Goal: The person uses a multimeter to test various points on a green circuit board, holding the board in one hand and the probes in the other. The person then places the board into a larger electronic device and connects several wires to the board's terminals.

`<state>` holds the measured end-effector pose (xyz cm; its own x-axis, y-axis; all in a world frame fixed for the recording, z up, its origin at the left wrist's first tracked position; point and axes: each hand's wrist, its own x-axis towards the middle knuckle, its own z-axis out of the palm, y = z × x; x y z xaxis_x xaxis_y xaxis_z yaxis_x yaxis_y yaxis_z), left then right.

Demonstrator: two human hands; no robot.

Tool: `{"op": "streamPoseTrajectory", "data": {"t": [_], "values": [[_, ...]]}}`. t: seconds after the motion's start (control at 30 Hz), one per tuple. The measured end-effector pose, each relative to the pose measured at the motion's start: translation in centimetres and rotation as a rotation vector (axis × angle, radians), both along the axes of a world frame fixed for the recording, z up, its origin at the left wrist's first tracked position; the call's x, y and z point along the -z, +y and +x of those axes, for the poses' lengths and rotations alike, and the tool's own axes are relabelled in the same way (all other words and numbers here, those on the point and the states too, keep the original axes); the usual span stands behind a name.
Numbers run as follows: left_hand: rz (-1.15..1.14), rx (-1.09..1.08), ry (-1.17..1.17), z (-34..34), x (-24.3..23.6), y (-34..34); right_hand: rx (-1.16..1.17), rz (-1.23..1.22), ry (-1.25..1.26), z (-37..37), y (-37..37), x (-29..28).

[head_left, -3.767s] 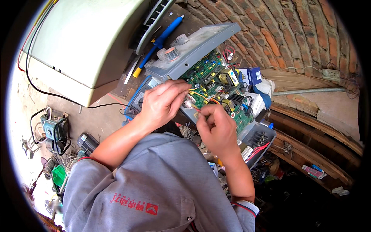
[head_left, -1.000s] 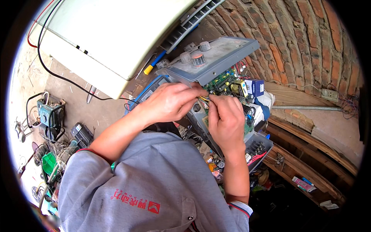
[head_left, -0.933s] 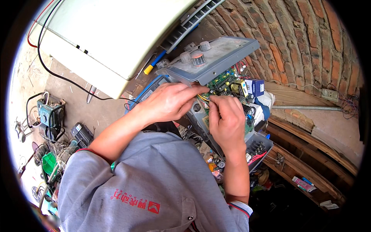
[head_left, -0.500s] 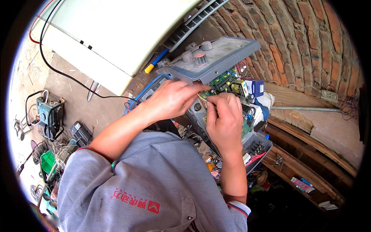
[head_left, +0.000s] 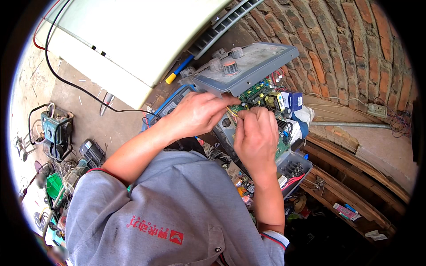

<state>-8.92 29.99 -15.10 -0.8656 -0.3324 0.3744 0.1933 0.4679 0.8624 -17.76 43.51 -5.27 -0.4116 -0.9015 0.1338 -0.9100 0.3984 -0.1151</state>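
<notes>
A grey metal-cased electrical unit stands in front of me, its knobbed panel [head_left: 255, 62] tilted up over a green circuit board [head_left: 257, 92]. A thin yellow wire [head_left: 231, 111] runs between my fingertips at the board's left edge. My left hand [head_left: 197, 114] is closed, its index finger reaching along the board below the panel and the wire coming out by its fingers. My right hand [head_left: 258, 137] pinches close to the wire's other end, over the board. The fingertips cover the exact point of contact.
A blue-edged meter [head_left: 171, 106] lies left of the unit, below a large cream cabinet [head_left: 106, 44]. A black cable [head_left: 80, 94] hangs across the left side. A small blue box [head_left: 293, 101] sits right of the board, near a brick wall [head_left: 341, 53] and wooden planks [head_left: 350, 190].
My right hand has shifted slightly left and its fingers have curled tighter by the wire. My left hand stays nearly still.
</notes>
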Motion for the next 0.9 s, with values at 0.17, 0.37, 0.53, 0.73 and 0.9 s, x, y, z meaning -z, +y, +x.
{"op": "streamPoseTrajectory", "data": {"t": [0.17,0.37,0.53,0.73,0.9], "values": [[0.003,0.0,0.003,0.0,0.1,0.0,-0.062,0.033,0.044,-0.1,-0.3,0.1],[0.028,0.05,-0.044,0.9,0.0,-0.1,-0.091,0.036,0.022,-0.4,-0.4,0.7],[0.074,-0.02,0.171,0.6,0.6,0.5,-0.109,0.009,0.05,-0.2,-0.1,1.4],[0.085,0.002,0.256,0.8,0.5,0.7,-0.1,-0.034,0.091,0.1,0.2,2.0],[0.122,-0.001,0.314,0.9,1.1,1.2,-0.098,-0.065,0.059,0.1,0.1,2.4]]}}
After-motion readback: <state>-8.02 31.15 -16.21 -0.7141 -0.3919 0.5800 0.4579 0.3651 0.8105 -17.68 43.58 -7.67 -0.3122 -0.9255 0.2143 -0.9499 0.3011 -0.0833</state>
